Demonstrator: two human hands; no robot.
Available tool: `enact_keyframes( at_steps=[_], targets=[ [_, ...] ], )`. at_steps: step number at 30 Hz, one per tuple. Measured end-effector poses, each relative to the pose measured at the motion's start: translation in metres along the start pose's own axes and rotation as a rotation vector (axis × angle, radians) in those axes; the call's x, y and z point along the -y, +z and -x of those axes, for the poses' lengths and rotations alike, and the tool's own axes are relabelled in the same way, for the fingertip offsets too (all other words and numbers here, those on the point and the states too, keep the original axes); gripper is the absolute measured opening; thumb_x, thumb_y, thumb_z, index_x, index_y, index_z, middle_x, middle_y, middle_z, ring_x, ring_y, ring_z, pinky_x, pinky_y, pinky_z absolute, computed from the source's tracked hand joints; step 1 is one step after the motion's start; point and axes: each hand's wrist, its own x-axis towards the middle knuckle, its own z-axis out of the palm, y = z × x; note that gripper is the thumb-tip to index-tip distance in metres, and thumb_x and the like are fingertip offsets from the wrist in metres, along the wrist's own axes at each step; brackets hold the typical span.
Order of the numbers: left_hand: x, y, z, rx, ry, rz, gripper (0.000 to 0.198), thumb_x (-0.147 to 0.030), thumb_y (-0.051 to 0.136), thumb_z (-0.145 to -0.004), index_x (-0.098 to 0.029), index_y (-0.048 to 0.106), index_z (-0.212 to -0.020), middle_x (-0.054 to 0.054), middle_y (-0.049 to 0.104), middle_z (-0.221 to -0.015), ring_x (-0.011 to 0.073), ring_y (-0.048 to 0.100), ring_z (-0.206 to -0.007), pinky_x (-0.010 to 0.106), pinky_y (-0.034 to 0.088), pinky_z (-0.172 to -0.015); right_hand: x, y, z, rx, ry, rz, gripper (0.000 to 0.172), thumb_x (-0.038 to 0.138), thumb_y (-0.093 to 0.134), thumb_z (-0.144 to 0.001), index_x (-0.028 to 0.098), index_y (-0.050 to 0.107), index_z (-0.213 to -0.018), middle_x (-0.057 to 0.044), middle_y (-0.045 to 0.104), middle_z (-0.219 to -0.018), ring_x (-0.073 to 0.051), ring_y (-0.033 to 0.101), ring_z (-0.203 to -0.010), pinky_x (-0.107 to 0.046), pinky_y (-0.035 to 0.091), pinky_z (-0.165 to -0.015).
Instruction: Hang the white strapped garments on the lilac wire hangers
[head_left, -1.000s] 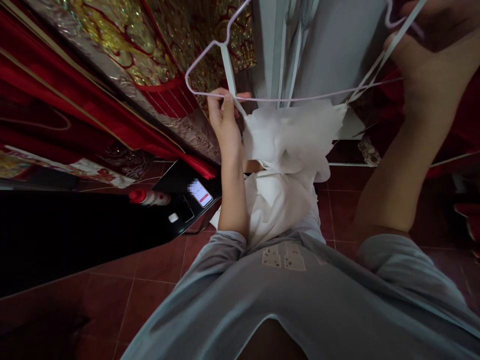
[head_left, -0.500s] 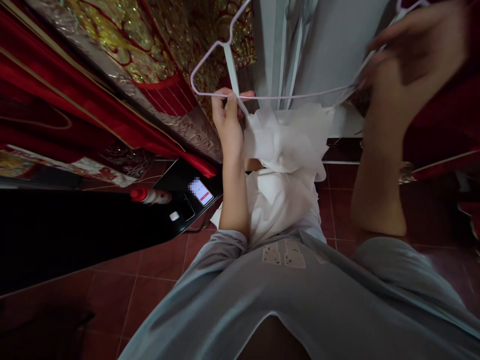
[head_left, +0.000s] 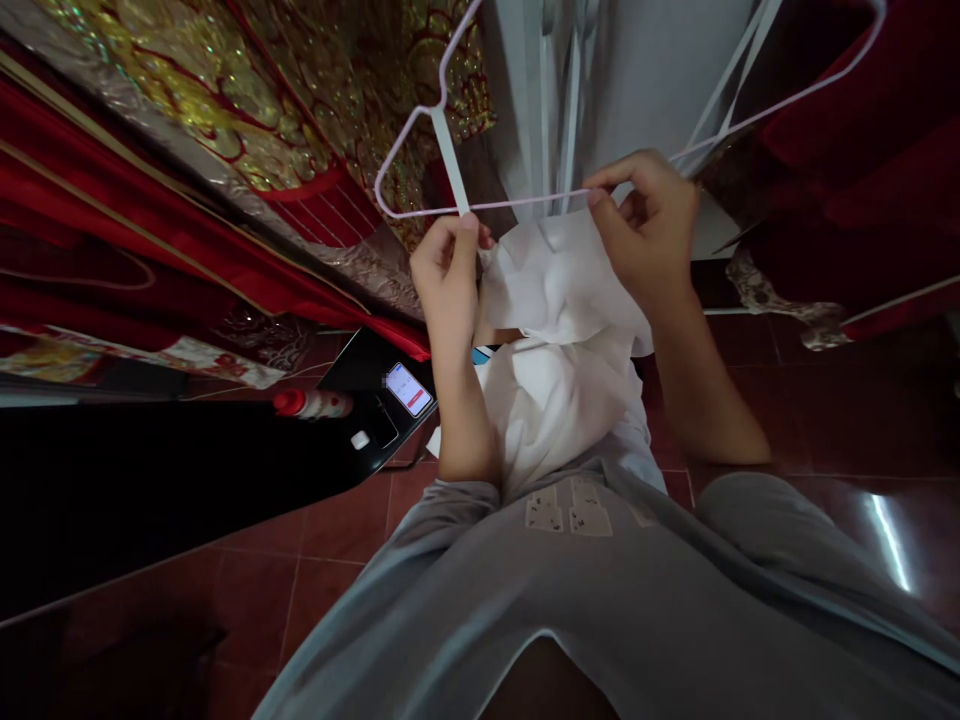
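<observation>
A white strappy garment (head_left: 562,330) hangs from a thin pale wire hanger (head_left: 495,203) held up in front of me. My left hand (head_left: 445,270) is closed on the garment's left strap just below the hanger's bar. My right hand (head_left: 649,235) pinches the garment's top edge at the hanger bar, fingers curled. The right strap (head_left: 724,85) runs up over the hanger's right arm. The cloth drapes down against my grey shirt.
Red and gold embroidered garments (head_left: 225,130) hang at the left, dark red ones (head_left: 862,150) at the right. A black table (head_left: 187,470) at the left carries a phone (head_left: 409,389), a red-capped bottle (head_left: 311,403) and a small white object (head_left: 360,439). Red floor tiles (head_left: 787,400) lie below.
My right hand came down from the hanger's upper right end to the middle of the bar and took hold of the garment's top edge. The left hand kept its grip.
</observation>
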Motion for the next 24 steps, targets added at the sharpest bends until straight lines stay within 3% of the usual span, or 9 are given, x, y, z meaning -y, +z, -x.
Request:
enact_keyframes(
  at_steps=[3, 5, 8, 10, 13, 16, 18, 21, 24],
  targets=[
    [-0.031, 0.002, -0.001, 0.028, -0.065, 0.009, 0.034, -0.013, 0.054, -0.104, -0.025, 0.070, -0.077, 0.003, 0.065, -0.082, 0.0174, 0.048, -0.056, 0.025, 0.036, -0.047, -0.005, 0.003, 0.001, -0.030, -0.003, -0.007, 0.009, 0.020, 0.057, -0.087, 0.019, 0.065, -0.082, 0.000, 0.062, -0.084, -0.005, 0.039, -0.057, -0.025, 0.030, -0.055],
    [-0.056, 0.006, -0.011, 0.049, -0.190, 0.205, 0.038, -0.012, 0.041, -0.107, -0.023, 0.070, -0.085, 0.003, 0.068, -0.091, 0.0138, 0.038, -0.045, 0.023, 0.031, -0.038, -0.007, 0.004, 0.002, -0.037, -0.007, -0.011, 0.010, 0.023, 0.057, -0.088, 0.019, 0.065, -0.083, 0.001, 0.062, -0.084, -0.005, 0.038, -0.056, -0.024, 0.029, -0.054],
    [-0.088, 0.008, -0.033, 0.157, -0.344, 0.615, 0.053, -0.033, 0.017, -0.114, -0.011, 0.064, -0.116, 0.010, 0.068, -0.105, 0.0108, 0.043, -0.048, 0.018, 0.038, -0.039, -0.008, 0.004, 0.004, -0.003, -0.005, -0.005, 0.008, 0.025, 0.057, -0.088, 0.024, 0.064, -0.087, 0.002, 0.062, -0.087, -0.006, 0.038, -0.054, -0.025, 0.030, -0.053],
    [-0.097, 0.003, -0.046, 0.154, -0.372, 0.684, 0.059, -0.043, 0.009, -0.112, -0.011, 0.046, -0.145, 0.010, 0.070, -0.106, 0.0147, 0.052, -0.057, 0.020, 0.043, -0.043, -0.007, 0.003, 0.005, 0.030, 0.008, 0.020, 0.009, 0.027, 0.056, -0.088, 0.029, 0.064, -0.090, 0.003, 0.062, -0.090, -0.007, 0.039, -0.055, -0.026, 0.032, -0.054],
    [-0.087, -0.014, -0.052, 0.031, -0.298, 0.591, 0.054, -0.043, 0.009, -0.112, -0.020, 0.038, -0.152, 0.003, 0.070, -0.111, 0.0178, 0.060, -0.080, 0.021, 0.047, -0.051, -0.007, 0.000, 0.004, 0.033, 0.048, 0.078, 0.008, 0.032, 0.058, -0.087, 0.028, 0.064, -0.089, 0.001, 0.061, -0.091, -0.009, 0.042, -0.057, -0.027, 0.035, -0.056],
    [-0.058, -0.036, -0.045, -0.164, -0.151, 0.435, 0.040, -0.033, 0.024, -0.113, -0.024, 0.061, -0.127, -0.004, 0.068, -0.117, 0.0200, 0.056, -0.105, 0.024, 0.047, -0.056, -0.007, -0.004, 0.003, 0.030, 0.083, 0.100, 0.010, 0.035, 0.058, -0.087, 0.027, 0.064, -0.087, 0.000, 0.062, -0.091, -0.010, 0.043, -0.059, -0.027, 0.038, -0.059],
    [-0.040, -0.045, -0.040, -0.239, -0.155, 0.374, 0.038, -0.029, 0.028, -0.113, -0.027, 0.066, -0.109, -0.007, 0.069, -0.115, 0.0218, 0.054, -0.112, 0.026, 0.048, -0.060, -0.005, -0.005, 0.003, 0.044, 0.090, 0.090, 0.008, 0.034, 0.057, -0.088, 0.030, 0.064, -0.089, 0.001, 0.063, -0.094, -0.010, 0.043, -0.060, -0.029, 0.040, -0.060],
    [-0.024, -0.041, -0.034, -0.211, -0.236, 0.310, 0.039, -0.024, 0.033, -0.111, -0.027, 0.069, -0.095, -0.005, 0.071, -0.108, 0.0221, 0.060, -0.100, 0.028, 0.045, -0.055, 0.000, -0.003, 0.004, 0.072, 0.107, 0.084, 0.009, 0.034, 0.057, -0.088, 0.032, 0.064, -0.094, 0.002, 0.063, -0.095, -0.009, 0.042, -0.061, -0.029, 0.040, -0.060],
    [-0.019, -0.023, -0.030, -0.056, -0.250, 0.270, 0.039, -0.014, 0.035, -0.108, -0.026, 0.070, -0.093, -0.001, 0.072, -0.107, 0.0189, 0.061, -0.071, 0.027, 0.039, -0.045, 0.005, 0.003, 0.006, 0.073, 0.092, 0.057, 0.011, 0.034, 0.055, -0.089, 0.031, 0.064, -0.096, 0.001, 0.062, -0.094, -0.009, 0.041, -0.059, -0.029, 0.037, -0.059]
  ],
)
